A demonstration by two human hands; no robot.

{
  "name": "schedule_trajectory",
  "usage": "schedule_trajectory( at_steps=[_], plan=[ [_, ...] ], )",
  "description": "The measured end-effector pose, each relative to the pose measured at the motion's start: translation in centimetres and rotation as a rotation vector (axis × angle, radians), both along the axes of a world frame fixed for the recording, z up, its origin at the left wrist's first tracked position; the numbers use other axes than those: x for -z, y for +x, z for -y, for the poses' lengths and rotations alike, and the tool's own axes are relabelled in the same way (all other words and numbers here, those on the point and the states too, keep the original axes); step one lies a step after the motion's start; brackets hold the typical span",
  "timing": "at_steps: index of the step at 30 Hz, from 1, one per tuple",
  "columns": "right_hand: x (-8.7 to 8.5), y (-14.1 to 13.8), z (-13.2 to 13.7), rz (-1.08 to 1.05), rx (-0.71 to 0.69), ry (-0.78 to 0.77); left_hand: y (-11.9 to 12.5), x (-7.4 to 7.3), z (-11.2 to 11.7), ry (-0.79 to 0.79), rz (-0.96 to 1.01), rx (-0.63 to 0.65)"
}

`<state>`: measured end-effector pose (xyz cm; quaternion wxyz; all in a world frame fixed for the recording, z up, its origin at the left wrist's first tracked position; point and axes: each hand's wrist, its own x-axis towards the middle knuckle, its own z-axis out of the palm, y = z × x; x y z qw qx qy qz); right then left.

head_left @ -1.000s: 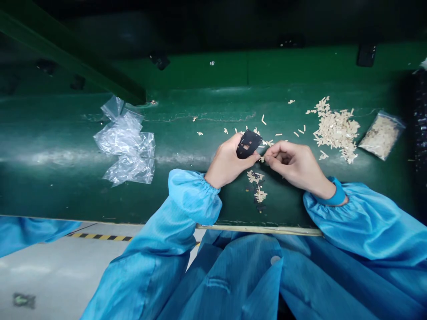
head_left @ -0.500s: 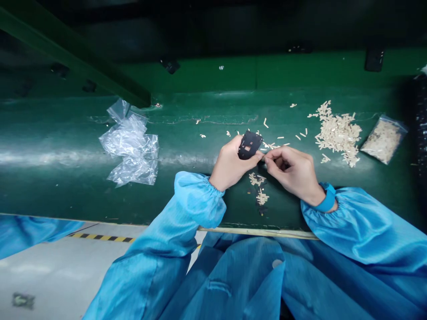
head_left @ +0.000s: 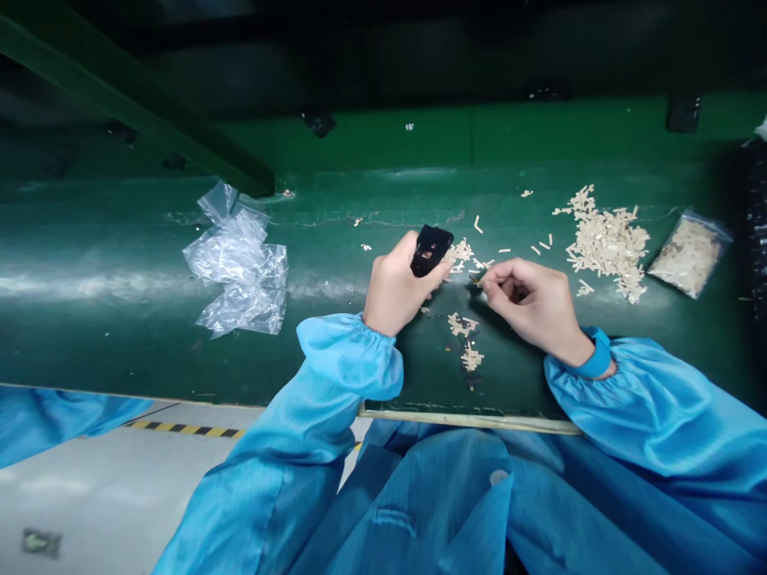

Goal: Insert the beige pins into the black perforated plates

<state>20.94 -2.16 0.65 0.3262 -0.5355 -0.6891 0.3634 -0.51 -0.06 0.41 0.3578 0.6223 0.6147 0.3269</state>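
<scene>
Between the thumb and fingers of my left hand [head_left: 392, 287] is a flat black plate with cut-out holes [head_left: 432, 246], held tilted above the green bench. My right hand [head_left: 524, 302] is apart from it, to the right, its thumb and forefinger pinched together. A tiny dark bit shows at those fingertips, too small to name. Behind and between the hands lies a small heap of cream strips [head_left: 460, 252]. Nearer my body are another cluster of cream strips [head_left: 472, 356] and some dark scraps [head_left: 470, 378].
A large pile of cream strips [head_left: 611, 239] lies to the right, beside a filled zip bag [head_left: 689, 254]. Clear plastic bags [head_left: 240, 263] are heaped at the left. A green beam [head_left: 149, 104] slants across the upper left. Black pieces [head_left: 683, 113] lie along the back ledge.
My left hand has moved left with the black plate, away from my right hand. The pinched right hand has shifted slightly right, and the strips behind the plate show more.
</scene>
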Motion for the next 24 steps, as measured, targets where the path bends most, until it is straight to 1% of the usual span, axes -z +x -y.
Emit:
schedule_trajectory(
  at_steps=[2,3,5,8,10,13,19,24],
  plan=[
    [-0.1,-0.1,0.0,0.023,-0.036,0.045,0.2,-0.1,0.3,0.102,-0.107,0.05],
    [-0.2,-0.1,0.0,0.033,-0.052,0.064,0.3,-0.2,0.4,0.125,-0.13,0.076],
    [-0.3,-0.1,0.0,0.047,-0.08,0.092,0.5,-0.5,0.5,0.11,-0.107,0.118],
    [-0.2,-0.1,0.0,0.061,-0.108,0.117,0.8,-1.0,0.7,0.047,-0.049,0.173],
    [-0.2,-0.1,0.0,0.072,-0.118,0.134,1.0,-1.1,0.8,0.025,-0.079,0.201],
    [-0.2,-0.1,0.1,0.096,-0.125,0.149,1.2,-1.2,0.9,0.018,-0.144,0.209],
    [-0.5,0.0,0.0,0.135,-0.123,0.191,1.2,-1.3,1.0,0.002,-0.089,0.237],
    [-0.5,-0.1,0.1,0.152,-0.14,0.202,1.4,-1.2,1.1,0.013,-0.109,0.217]
  ],
)
